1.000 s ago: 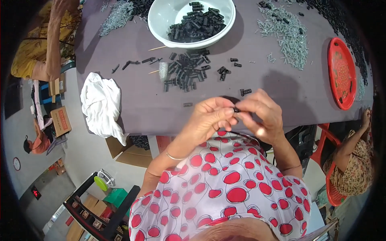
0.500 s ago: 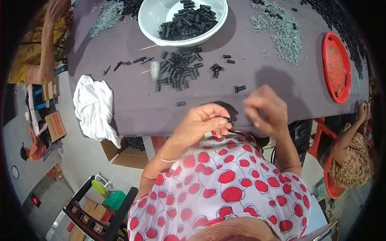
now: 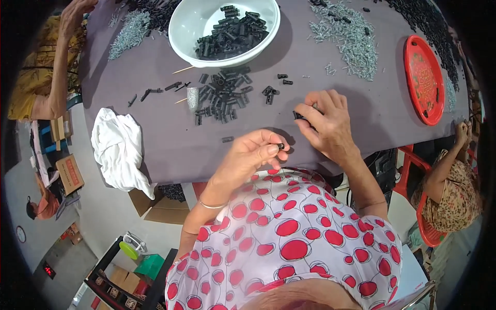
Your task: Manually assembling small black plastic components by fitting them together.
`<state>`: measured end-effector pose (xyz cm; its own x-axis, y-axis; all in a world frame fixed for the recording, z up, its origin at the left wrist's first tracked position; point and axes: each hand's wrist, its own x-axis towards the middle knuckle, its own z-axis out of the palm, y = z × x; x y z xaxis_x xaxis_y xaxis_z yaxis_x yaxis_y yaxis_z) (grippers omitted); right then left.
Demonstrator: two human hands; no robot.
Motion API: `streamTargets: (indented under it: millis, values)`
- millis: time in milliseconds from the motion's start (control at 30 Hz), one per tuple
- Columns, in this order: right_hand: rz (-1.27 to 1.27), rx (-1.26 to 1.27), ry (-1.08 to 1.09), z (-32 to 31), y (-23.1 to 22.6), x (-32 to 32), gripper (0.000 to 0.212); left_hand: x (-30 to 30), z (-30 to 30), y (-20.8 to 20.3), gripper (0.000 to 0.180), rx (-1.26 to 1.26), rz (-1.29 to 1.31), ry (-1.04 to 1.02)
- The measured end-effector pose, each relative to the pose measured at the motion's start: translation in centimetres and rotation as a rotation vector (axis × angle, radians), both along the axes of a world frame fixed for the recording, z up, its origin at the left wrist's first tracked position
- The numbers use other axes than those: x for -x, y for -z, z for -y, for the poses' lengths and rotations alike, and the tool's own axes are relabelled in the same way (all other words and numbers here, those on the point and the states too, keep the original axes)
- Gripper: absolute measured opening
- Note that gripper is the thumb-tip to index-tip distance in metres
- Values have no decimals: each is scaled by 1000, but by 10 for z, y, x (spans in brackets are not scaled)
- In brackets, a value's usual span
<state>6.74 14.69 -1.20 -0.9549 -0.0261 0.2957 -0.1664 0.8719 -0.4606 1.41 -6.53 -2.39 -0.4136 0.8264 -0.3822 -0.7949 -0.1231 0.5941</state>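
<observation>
My left hand (image 3: 253, 153) pinches a small black plastic tube (image 3: 280, 146) between thumb and fingertips, just over the table's near edge. To its right, my right hand (image 3: 329, 124) rests low over the table with its fingers curled round a black plastic piece (image 3: 298, 115), mostly hidden under them. A heap of short black plastic tubes (image 3: 223, 95) lies farther off to the left, beside a grey speckled cylinder (image 3: 192, 99). Nearer my left hand lies one loose black tube (image 3: 228, 139). A few joined black pieces (image 3: 269, 93) sit beyond my hands.
A white bowl (image 3: 181, 50) of black tubes stands at the back. Small metal springs (image 3: 354, 51) are spread at the far right, near a red oval tray (image 3: 411, 77). A white cloth (image 3: 118, 147) hangs over the left edge. Co-workers' arms (image 3: 51, 98) show at both sides.
My right hand has come down and left onto the black piece on the table, its fingers closing round it. My left hand keeps its tube. The whole view has shifted slightly.
</observation>
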Motion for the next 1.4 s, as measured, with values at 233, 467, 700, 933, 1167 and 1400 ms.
streamTargets:
  millis: [233, 467, 700, 933, 1167, 1400]
  values:
    - [-131, 11, -25, 5, 7, 11, 26, 3, 0, 0, 16, -12, 35, -2]
    - [-208, 112, -3, 5, 11, 24, 26, 2, -1, 3, 17, -45, 47, -39]
    - [297, 1102, 133, 1, -9, 10, 13, 0, -8, -7, 18, 7, 47, -217]
    - [213, 1213, 158, 11, -12, 5, 12, 0, -19, -17, 17, 52, -27, -263]
    - [252, 1296, 158, 14, -24, 0, 12, -3, -26, -19, 19, 31, -1, -299]
    - [238, 1233, 157, 18, -25, -1, 10, -5, -29, -18, 20, 75, -110, -324]
